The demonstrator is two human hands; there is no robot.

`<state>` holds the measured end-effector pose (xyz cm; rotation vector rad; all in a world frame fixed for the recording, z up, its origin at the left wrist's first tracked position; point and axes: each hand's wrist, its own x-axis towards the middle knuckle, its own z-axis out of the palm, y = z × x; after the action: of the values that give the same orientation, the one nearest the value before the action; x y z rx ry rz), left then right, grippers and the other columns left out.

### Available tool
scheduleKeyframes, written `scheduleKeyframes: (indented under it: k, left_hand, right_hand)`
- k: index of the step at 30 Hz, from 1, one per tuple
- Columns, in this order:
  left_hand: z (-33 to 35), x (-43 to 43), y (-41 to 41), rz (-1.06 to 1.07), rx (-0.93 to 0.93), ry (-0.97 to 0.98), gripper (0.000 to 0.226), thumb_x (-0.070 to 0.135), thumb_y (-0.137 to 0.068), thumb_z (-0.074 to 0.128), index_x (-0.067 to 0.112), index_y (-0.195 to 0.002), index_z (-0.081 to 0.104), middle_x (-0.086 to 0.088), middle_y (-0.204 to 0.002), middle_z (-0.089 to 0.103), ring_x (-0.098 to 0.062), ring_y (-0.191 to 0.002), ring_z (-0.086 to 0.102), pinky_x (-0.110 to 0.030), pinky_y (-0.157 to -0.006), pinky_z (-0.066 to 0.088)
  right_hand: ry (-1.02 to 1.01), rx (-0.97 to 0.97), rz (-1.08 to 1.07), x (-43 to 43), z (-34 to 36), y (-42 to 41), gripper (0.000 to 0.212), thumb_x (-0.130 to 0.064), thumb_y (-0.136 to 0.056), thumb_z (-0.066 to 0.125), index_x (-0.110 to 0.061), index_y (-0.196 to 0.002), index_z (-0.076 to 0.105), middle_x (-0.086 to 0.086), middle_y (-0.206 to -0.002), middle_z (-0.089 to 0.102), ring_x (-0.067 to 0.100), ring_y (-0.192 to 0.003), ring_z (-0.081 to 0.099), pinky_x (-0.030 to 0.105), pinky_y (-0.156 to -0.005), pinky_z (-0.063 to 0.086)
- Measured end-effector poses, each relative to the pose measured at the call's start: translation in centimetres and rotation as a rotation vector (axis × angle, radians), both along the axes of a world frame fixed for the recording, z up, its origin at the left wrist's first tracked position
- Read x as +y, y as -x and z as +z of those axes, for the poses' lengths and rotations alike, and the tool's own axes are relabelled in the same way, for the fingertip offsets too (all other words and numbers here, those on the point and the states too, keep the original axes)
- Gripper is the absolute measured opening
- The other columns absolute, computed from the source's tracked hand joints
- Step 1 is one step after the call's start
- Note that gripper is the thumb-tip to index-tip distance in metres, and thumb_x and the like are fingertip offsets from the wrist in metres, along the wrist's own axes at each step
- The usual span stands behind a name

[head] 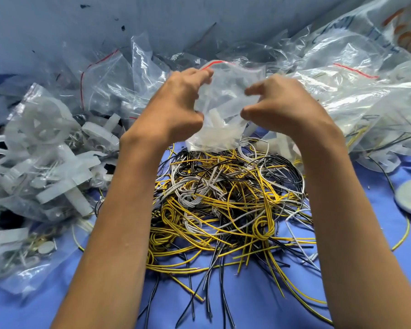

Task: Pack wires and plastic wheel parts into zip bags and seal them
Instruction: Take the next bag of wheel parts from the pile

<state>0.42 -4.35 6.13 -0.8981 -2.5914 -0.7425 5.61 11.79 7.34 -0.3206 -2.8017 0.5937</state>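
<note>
Hanging over the tangled yellow, black and white wires [223, 198] at the middle of the blue surface [247, 309], the clear red-striped zip bag [228, 91] of white plastic parts [215, 116] is gripped by left hand [176, 105] and right hand [282, 108]; spillage is expected if its seemingly unsealed mouth is tipped.

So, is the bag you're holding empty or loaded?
Partly loaded: white plastic pieces show through the bag, which the left hand and right hand grip. Wires inside: cannot tell.
</note>
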Motion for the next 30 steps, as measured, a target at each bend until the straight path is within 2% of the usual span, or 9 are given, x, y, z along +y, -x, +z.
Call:
scheduleKeyframes:
  k: [3,5,11,15,18,21,24,26,30]
  left_hand:
    - [-0.3,-0.3,0.2,-0.017,-0.044,0.013,0.071,-0.01,-0.076,0.048,0.015,-0.142,0.039,0.002,-0.134,0.047,-0.009,-0.094,0.046,-0.012,-0.078,0.031]
    - [-0.3,-0.2,0.2,-0.028,-0.035,0.007,0.076,-0.011,-0.075,0.047,0.014,-0.146,0.031,0.0,-0.136,0.044,-0.014,-0.099,0.047,-0.015,-0.08,0.033]
    - [-0.5,1.0,-0.1,-0.056,-0.081,0.119,0.095,-0.007,-0.076,0.052,0.016,-0.151,-0.001,-0.003,-0.147,0.029,-0.025,-0.127,0.039,-0.033,-0.108,0.033]
    - [-1.0,0.9,-0.2,-0.084,-0.224,0.171,0.104,0.001,-0.077,0.056,0.022,-0.148,-0.017,0.001,-0.155,0.018,-0.024,-0.133,0.036,-0.034,-0.108,0.035]
    - [-0.9,0.7,0.0,-0.067,-0.243,0.166,0.1,0.008,-0.081,0.055,0.02,-0.149,-0.017,0.0,-0.155,0.019,-0.022,-0.129,0.04,-0.029,-0.106,0.035]
    - [-0.5,0.2,0.4,-0.01,-0.251,0.125,0.09,0.012,-0.085,0.052,0.016,-0.15,-0.011,-0.004,-0.154,0.026,-0.021,-0.131,0.039,-0.028,-0.11,0.03]
    - [-0.3,-0.4,0.6,0.007,-0.263,0.083,0.083,0.015,-0.088,0.051,0.015,-0.152,-0.002,0.001,-0.144,0.037,-0.018,-0.111,0.052,-0.023,-0.099,0.035]
    - [-0.3,-0.9,0.7,0.017,-0.263,0.065,0.075,0.016,-0.088,0.051,0.013,-0.151,0.011,0.001,-0.134,0.043,-0.017,-0.107,0.053,-0.017,-0.088,0.034]
    - [0.0,-2.0,1.1,0.039,-0.258,0.148,0.063,0.021,-0.09,0.036,0.003,-0.148,0.019,-0.011,-0.148,0.036,-0.025,-0.131,0.039,-0.028,-0.106,0.025]
  right_hand:
    - [0.044,-0.042,0.025,0.5,-0.1,-0.4,0.03,-0.023,-0.079,0.063,-0.026,-0.108,0.069,0.009,-0.104,0.069,0.026,-0.096,0.063,0.037,-0.093,0.05]
    - [0.065,-0.019,0.019,0.6,0.1,-0.4,0.048,-0.02,-0.079,0.06,-0.034,-0.125,0.059,0.007,-0.117,0.066,0.025,-0.107,0.06,0.037,-0.098,0.047]
    - [-0.046,0.078,0.038,-0.1,-0.3,0.2,0.078,-0.011,-0.075,0.049,-0.028,-0.148,0.025,0.01,-0.133,0.053,0.031,-0.119,0.05,0.041,-0.098,0.045]
    - [-0.081,-0.032,0.228,-0.1,-0.1,-0.3,0.077,-0.006,-0.075,0.052,-0.036,-0.143,0.035,0.007,-0.112,0.057,0.026,-0.108,0.054,0.028,-0.08,0.042]
    - [-0.161,-0.017,0.373,-0.4,0.1,-0.3,0.059,-0.006,-0.08,0.054,-0.036,-0.131,0.052,0.004,-0.11,0.044,0.015,-0.093,0.046,0.023,-0.08,0.036]
    - [-0.053,0.408,0.349,-1.5,0.7,-0.3,0.04,0.002,-0.075,0.046,-0.017,-0.101,0.07,0.003,-0.101,0.041,0.016,-0.088,0.051,0.022,-0.077,0.042]
    - [0.009,0.809,0.393,-2.9,1.5,-0.7,0.028,0.0,-0.06,0.04,-0.002,-0.06,0.067,0.009,-0.063,0.055,0.017,-0.058,0.055,0.023,-0.056,0.038]
    - [0.075,0.689,0.588,-4.3,1.2,-0.9,0.025,-0.002,-0.054,0.038,-0.006,-0.05,0.062,0.005,-0.047,0.049,-0.001,-0.044,0.043,0.015,-0.05,0.032]
    - [0.053,0.155,0.803,-7.1,-0.7,-0.7,0.023,0.001,-0.06,0.042,-0.017,-0.05,0.053,-0.004,-0.043,0.036,0.003,-0.043,0.04,0.022,-0.053,0.035]
